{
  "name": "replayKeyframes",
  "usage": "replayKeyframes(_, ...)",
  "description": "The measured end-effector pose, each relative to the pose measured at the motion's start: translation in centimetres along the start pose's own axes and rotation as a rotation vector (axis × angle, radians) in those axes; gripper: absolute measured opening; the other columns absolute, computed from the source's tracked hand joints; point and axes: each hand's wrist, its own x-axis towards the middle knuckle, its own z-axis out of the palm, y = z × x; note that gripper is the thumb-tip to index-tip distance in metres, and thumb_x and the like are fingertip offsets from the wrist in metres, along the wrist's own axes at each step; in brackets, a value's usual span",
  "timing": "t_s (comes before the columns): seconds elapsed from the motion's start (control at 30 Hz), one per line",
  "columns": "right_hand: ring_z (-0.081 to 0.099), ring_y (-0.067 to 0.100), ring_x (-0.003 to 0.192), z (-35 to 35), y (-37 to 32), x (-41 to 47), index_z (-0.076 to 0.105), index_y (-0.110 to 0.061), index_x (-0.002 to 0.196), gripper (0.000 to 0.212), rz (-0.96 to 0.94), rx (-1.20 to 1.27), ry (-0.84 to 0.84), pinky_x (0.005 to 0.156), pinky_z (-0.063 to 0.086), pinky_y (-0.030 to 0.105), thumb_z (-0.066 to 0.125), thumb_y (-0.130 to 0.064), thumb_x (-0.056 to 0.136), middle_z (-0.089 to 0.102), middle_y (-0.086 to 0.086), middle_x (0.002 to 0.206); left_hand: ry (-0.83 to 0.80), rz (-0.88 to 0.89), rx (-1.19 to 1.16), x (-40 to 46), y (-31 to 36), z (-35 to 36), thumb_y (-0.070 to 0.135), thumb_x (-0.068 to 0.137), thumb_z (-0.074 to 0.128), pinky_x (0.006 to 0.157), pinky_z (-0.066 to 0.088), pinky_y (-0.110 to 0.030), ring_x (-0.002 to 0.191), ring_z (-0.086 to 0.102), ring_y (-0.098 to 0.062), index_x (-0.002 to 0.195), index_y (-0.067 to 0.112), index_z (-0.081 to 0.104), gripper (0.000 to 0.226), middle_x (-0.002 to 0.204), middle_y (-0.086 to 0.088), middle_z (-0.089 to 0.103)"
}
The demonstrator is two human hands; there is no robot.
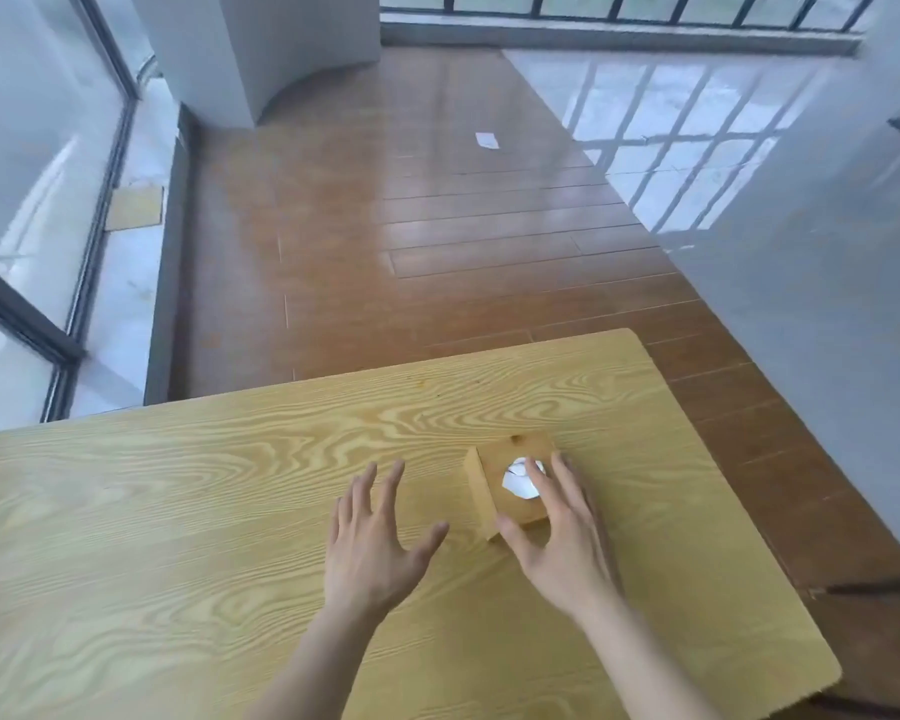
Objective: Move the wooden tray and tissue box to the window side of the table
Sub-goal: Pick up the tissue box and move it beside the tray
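Two hands noted: our right hand (562,532) rests spread on the tissue box (510,485), not clasping; left hand (375,537) hovers open above the surface (178,511).

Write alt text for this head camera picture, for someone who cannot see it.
A person's right hand rests on a small wooden tissue box on a pale wooden table, while the left hand hovers open beside it, not touching. Beyond the table lie a brown wood floor, and windows at the left.
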Motion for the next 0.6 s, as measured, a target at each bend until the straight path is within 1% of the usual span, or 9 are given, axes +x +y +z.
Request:
replayKeyframes(0.07, 0.012, 0.016, 0.16, -1.2, 2.1, 0.8, 0.031, -0.035, 0.16, 0.084, 0.102, 0.105, -0.001, 0.126, 0.026, 0.044, 0.061, -0.065, 0.088, 0.015, -0.004, 0.173, -0.047, -0.027, -0.069, 0.7, 2.2, 1.5, 0.083, 0.076, 0.043, 0.12, 0.022, -0.044, 0.151, 0.016, -0.022, 0.155, 0.044, 0.008, 0.095, 0.166, 0.004, 0.012)
replayKeyframes(0.13, 0.015, 0.014, 0.159, -2.0, 4.1, 1.8, 0.032, -0.032, 0.16, 0.082, 0.222, 0.244, -0.002, 0.126, 0.025, 0.041, 0.066, -0.058, 0.09, 0.021, -0.003, 0.172, -0.079, -0.054, -0.169, 1.3, 4.2, 2.7, 0.081, 0.074, 0.051, 0.116, 0.031, -0.045, 0.15, 0.021, -0.02, 0.154, 0.045, 0.011, 0.097, 0.164, 0.006, 0.017)
replayKeyframes(0.23, 0.031, 0.018, 0.154, -2.4, 6.5, 3.5, 0.041, -0.027, 0.156, 0.076, 0.4, 0.459, -0.027, 0.124, 0.03, 0.04, 0.071, -0.05, 0.09, 0.036, 0.001, 0.166, -0.105, -0.109, -0.342, 2.1, 6.6, 3.9, 0.07, 0.075, 0.065, 0.11, 0.035, -0.039, 0.146, 0.027, -0.018, 0.155, 0.043, 0.014, 0.098, 0.158, 0.005, 0.026)
replayKeyframes(0.3, 0.041, 0.019, 0.149, -2.2, 7.5, 4.4, 0.043, -0.027, 0.155, 0.075, 0.482, 0.601, -0.068, 0.119, 0.036, 0.038, 0.074, -0.046, 0.09, 0.042, 0.002, 0.163, -0.135, -0.226, -0.528, 2.4, 7.6, 4.7, 0.06, 0.075, 0.074, 0.106, 0.036, -0.035, 0.144, 0.032, -0.018, 0.154, 0.043, 0.017, 0.099, 0.156, 0.005, 0.028)
replayKeyframes(0.37, 0.044, 0.019, 0.147, -1.8, 8.4, 5.0, 0.043, -0.026, 0.155, 0.076, 0.523, 0.689, -0.116, 0.113, 0.038, 0.034, 0.078, -0.039, 0.089, 0.044, 0.004, 0.162, -0.162, -0.37, -0.739, 2.8, 8.4, 5.4, 0.052, 0.073, 0.08, 0.108, 0.037, -0.038, 0.142, 0.034, -0.018, 0.153, 0.043, 0.021, 0.1, 0.157, 0.002, 0.03)
replayKeyframes(0.4, 0.044, 0.019, 0.147, -1.5, 8.7, 5.3, 0.043, -0.026, 0.155, 0.077, 0.535, 0.711, -0.136, 0.113, 0.038, 0.034, 0.08, -0.036, 0.088, 0.044, 0.005, 0.162, -0.176, -0.423, -0.807, 3.0, 8.7, 5.9, 0.047, 0.072, 0.082, 0.107, 0.037, -0.038, 0.141, 0.035, -0.018, 0.153, 0.041, 0.023, 0.1, 0.157, 0.0, 0.031)
replayKeyframes(0.53, 0.045, 0.019, 0.146, -0.7, 9.7, 6.4, 0.048, -0.025, 0.152, 0.076, 0.54, 0.75, -0.2, 0.115, 0.04, 0.037, 0.083, -0.031, 0.085, 0.047, 0.007, 0.16, -0.202, -0.497, -0.911, 3.3, 9.5, 7.2, 0.031, 0.074, 0.085, 0.097, 0.036, -0.033, 0.128, 0.043, -0.017, 0.154, 0.036, 0.024, 0.101, 0.157, -0.002, 0.033)
replayKeyframes(0.6, 0.048, 0.018, 0.144, -0.6, 9.9, 6.9, 0.05, -0.024, 0.151, 0.075, 0.538, 0.765, -0.215, 0.116, 0.04, 0.037, 0.084, -0.027, 0.085, 0.051, 0.006, 0.156, -0.204, -0.522, -0.932, 3.5, 9.7, 7.6, 0.028, 0.073, 0.087, 0.097, 0.036, -0.032, 0.132, 0.043, -0.019, 0.155, 0.036, 0.023, 0.104, 0.157, -0.003, 0.033)
